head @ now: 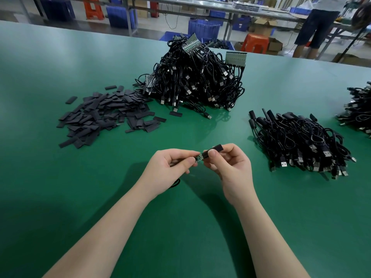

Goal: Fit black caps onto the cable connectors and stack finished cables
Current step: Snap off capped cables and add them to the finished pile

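Observation:
Above the green table [100, 187], my left hand [170, 167] pinches a cable's connector [198, 157], a small green board with its tip exposed. My right hand [230, 167] pinches a black cap [215, 150], which sits partly over the board's right end. The cable [175, 183] hangs below my left hand, mostly hidden. A loose heap of black caps [104, 115] lies at the left. A big pile of uncapped cables [196, 77] stands behind. The stack of capped cables [301, 141] lies to the right.
Another heap of cables [359, 111] sits at the table's right edge. Beyond the table are blue crates [202, 29], orange stools [256, 43], benches and a standing person [319, 27].

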Demonstrator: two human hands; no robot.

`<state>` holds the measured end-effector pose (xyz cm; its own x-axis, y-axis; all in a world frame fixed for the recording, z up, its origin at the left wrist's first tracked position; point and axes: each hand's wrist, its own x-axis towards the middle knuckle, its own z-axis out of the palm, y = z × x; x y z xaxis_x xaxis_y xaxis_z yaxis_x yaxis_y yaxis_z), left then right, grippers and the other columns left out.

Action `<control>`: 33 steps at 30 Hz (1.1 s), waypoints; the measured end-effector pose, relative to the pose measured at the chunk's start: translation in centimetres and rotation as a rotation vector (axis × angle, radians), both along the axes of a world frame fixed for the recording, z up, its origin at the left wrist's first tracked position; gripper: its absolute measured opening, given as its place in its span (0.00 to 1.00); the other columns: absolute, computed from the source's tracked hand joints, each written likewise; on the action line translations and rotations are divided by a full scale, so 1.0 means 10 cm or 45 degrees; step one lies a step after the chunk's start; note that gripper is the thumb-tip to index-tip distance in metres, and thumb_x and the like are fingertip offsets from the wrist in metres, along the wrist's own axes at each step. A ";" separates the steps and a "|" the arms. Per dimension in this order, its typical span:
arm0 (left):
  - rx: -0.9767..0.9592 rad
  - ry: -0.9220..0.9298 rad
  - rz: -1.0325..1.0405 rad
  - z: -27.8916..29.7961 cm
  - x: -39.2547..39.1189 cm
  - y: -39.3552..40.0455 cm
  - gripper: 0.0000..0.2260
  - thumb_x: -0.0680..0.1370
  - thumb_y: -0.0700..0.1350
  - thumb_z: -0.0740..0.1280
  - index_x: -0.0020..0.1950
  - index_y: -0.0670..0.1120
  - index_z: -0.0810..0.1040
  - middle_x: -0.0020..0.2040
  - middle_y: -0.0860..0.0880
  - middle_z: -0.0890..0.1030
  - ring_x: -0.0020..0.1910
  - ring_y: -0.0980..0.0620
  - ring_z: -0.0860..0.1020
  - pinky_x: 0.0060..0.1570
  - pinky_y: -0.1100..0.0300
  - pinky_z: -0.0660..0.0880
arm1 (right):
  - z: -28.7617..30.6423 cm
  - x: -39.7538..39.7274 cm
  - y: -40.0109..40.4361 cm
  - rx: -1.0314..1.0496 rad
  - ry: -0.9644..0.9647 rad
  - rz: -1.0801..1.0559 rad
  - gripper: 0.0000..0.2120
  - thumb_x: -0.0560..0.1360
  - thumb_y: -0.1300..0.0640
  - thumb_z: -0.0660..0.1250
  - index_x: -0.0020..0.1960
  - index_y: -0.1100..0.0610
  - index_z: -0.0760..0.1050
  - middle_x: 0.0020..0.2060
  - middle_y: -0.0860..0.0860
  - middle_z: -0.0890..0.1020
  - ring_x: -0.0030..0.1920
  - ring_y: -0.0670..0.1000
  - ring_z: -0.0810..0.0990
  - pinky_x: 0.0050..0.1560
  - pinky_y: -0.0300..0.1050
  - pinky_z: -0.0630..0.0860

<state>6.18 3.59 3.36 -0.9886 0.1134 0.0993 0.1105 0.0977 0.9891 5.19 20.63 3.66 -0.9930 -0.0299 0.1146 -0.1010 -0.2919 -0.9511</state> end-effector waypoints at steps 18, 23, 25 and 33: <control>0.030 -0.005 0.009 0.00 0.00 0.00 0.14 0.78 0.38 0.68 0.48 0.59 0.84 0.41 0.54 0.86 0.35 0.60 0.79 0.41 0.70 0.74 | 0.01 0.02 -0.01 0.072 0.043 -0.052 0.09 0.68 0.60 0.73 0.43 0.47 0.84 0.35 0.49 0.84 0.41 0.49 0.84 0.45 0.40 0.80; 0.039 0.000 0.010 0.00 0.00 -0.01 0.13 0.78 0.37 0.68 0.49 0.56 0.84 0.39 0.55 0.85 0.34 0.61 0.78 0.40 0.70 0.74 | 0.01 0.03 -0.03 0.084 0.057 -0.027 0.10 0.69 0.61 0.73 0.42 0.46 0.84 0.38 0.50 0.85 0.42 0.48 0.84 0.46 0.40 0.80; 0.040 -0.002 0.006 0.00 -0.01 -0.01 0.12 0.78 0.37 0.68 0.50 0.55 0.84 0.40 0.54 0.85 0.34 0.61 0.78 0.40 0.70 0.74 | 0.01 0.03 -0.02 0.086 0.048 -0.025 0.11 0.70 0.63 0.74 0.42 0.47 0.84 0.38 0.50 0.85 0.42 0.50 0.84 0.46 0.40 0.80; 0.023 0.022 -0.020 0.00 -0.01 -0.02 0.17 0.78 0.39 0.68 0.47 0.63 0.85 0.41 0.55 0.85 0.35 0.61 0.79 0.41 0.70 0.74 | 0.03 0.03 0.02 0.145 0.089 0.000 0.11 0.69 0.63 0.74 0.42 0.47 0.83 0.40 0.52 0.86 0.43 0.49 0.84 0.45 0.39 0.80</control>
<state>6.12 3.41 3.32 -0.9848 0.1266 0.1188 0.1292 0.0777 0.9886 5.46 20.87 3.98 -0.9827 -0.0467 0.1790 -0.1678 -0.1824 -0.9688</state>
